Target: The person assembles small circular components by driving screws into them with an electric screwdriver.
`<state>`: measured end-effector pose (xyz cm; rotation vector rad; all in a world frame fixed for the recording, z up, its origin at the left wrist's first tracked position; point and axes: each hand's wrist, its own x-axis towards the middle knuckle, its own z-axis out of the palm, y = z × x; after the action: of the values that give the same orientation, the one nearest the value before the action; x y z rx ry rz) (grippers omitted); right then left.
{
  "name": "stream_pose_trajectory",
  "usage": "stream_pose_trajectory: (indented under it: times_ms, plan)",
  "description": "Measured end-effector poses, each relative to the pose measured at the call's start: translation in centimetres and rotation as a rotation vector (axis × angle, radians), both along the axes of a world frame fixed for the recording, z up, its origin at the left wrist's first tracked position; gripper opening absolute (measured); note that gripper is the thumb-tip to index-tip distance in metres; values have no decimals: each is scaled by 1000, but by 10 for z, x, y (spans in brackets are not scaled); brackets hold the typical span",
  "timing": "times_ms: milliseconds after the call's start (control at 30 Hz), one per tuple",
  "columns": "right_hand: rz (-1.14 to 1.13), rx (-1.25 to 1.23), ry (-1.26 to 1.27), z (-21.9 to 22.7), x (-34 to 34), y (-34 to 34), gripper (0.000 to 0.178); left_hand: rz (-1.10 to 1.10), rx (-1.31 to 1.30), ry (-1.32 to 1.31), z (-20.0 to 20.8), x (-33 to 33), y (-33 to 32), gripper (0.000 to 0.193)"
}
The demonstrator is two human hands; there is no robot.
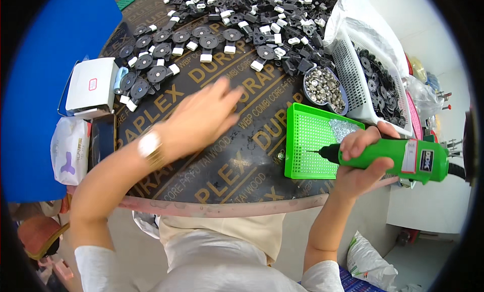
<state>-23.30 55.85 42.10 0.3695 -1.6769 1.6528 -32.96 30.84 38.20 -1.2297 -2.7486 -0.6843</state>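
My right hand [360, 158] is wrapped round a green electric screwdriver [403, 158]. Its thin bit points left, over a green perforated tray [297, 172] that holds a pile of small silvery screws [347, 129]. My left hand [201, 115], blurred by motion, is above the dark printed tabletop [242, 166] with its fingers stretched out and apart. Nothing shows in it, though its palm side is hidden. Beyond that hand lie several black round-disc parts with white ends [208, 42], loosely spread out.
A dense heap of black and white parts [262, 19] covers the far side. A bowl of shiny metal caps [322, 88] stands behind the tray, beside a white basket [348, 70] of black discs. On the left are a white box [93, 85] and a tissue pack [70, 151].
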Motion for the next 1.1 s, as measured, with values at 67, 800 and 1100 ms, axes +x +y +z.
stream_pose_trajectory:
  times_ms: [67, 800, 1100]
  plan:
    - [-26, 31, 8, 3, 5, -1, 65, 90, 99, 293, -18, -46, 39, 50]
    - [310, -20, -96, 10, -34, -100, 75, -152, -53, 131, -11, 76, -37, 44]
    - [288, 34, -100, 3, -30, -105, 73, -171, 57, 95, -25, 74, -38, 58]
